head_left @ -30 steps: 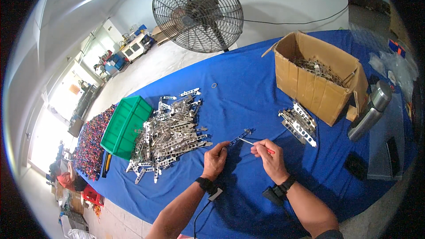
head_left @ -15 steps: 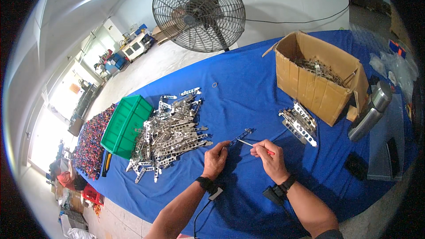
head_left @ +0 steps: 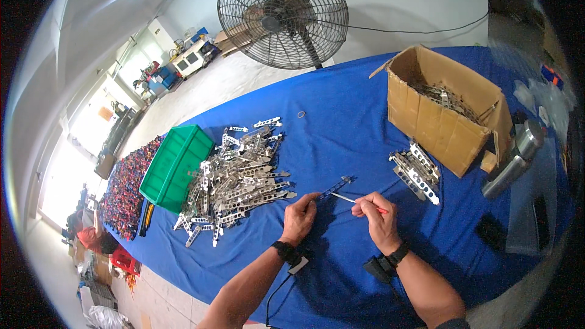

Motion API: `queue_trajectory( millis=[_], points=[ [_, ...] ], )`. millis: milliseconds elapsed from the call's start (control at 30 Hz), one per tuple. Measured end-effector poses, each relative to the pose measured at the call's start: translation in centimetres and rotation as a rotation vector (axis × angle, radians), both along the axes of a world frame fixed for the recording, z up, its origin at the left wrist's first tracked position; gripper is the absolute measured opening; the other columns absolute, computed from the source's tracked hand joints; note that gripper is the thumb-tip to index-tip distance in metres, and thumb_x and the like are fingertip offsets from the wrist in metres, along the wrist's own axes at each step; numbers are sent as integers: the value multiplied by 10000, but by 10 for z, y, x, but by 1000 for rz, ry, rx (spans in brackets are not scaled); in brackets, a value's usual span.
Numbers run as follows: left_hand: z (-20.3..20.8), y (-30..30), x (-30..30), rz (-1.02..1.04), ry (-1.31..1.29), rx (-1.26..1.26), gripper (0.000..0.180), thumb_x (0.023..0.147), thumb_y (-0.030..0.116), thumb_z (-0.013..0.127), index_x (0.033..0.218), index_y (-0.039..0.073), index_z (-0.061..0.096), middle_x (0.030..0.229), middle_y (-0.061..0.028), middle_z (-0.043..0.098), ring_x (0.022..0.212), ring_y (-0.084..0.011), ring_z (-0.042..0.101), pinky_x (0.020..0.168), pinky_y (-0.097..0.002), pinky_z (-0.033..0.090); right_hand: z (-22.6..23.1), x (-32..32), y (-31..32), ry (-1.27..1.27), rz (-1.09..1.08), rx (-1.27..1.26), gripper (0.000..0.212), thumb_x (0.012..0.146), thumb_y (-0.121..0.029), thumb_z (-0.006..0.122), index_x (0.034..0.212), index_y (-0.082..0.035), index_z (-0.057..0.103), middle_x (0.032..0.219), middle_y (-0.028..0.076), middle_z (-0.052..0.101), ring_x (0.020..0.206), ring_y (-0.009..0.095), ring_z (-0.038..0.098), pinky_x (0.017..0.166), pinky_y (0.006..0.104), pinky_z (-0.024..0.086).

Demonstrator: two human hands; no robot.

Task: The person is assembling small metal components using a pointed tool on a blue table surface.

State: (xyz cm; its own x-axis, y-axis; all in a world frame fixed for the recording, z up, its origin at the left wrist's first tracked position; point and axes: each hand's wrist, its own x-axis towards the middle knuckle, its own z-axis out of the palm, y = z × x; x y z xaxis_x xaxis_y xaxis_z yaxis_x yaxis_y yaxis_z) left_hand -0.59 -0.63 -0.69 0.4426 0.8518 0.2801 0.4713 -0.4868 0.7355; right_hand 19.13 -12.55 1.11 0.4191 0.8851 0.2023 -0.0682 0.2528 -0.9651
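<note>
My left hand [head_left: 299, 218] is closed on the near end of a narrow metal strip with a row of holes [head_left: 337, 185], which points away to the right above the blue cloth. In my right hand [head_left: 380, 224] is a red-handled tool with a thin pale shaft [head_left: 345, 198]. The tool's tip meets or nearly meets the strip; contact is too small to tell. Left of my left hand lies a large heap of similar metal strips [head_left: 244, 180]. A smaller stack of strips [head_left: 417, 172] rests to the right, beyond my right hand.
An open cardboard box [head_left: 426, 123] of metal parts stands at the back right, with a steel flask [head_left: 507, 176] lying beside it. A green bin [head_left: 167, 173] and a mass of small red and blue pieces [head_left: 125, 192] flank the heap. A caged fan [head_left: 283, 18] stands beyond the table.
The whole view has shifted slightly. My right hand with the tool has moved a little to the right; my left hand keeps its hold on the strip.
</note>
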Motion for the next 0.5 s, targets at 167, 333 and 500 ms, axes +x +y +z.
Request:
queue_trajectory(
  millis=[167,333,500],
  points=[
    [11,-3,4,1,103,-131,253,947,103,554,1161,19,658,815,-143,668,729,-142,612,712,-308,511,-2,-10,3,28,41,-33,213,984,-126,507,963,35,646,857,132,714,805,178,696,741,303,562],
    [19,-7,4,-10,106,-119,252,936,91,551,1152,18,658,802,-142,678,688,-145,610,677,-321,511,-6,-10,1,-34,64,-23,227,996,-137,517,982,52,641,886,143,720,857,196,706,763,308,565],
    [5,-4,4,-25,-23,-17,266,911,93,550,1144,69,677,673,-168,616,582,-261,616,600,-364,484,1,-10,1,-123,20,-19,217,992,-128,518,988,52,641,897,150,724,854,206,712,754,319,566]
  ],
)
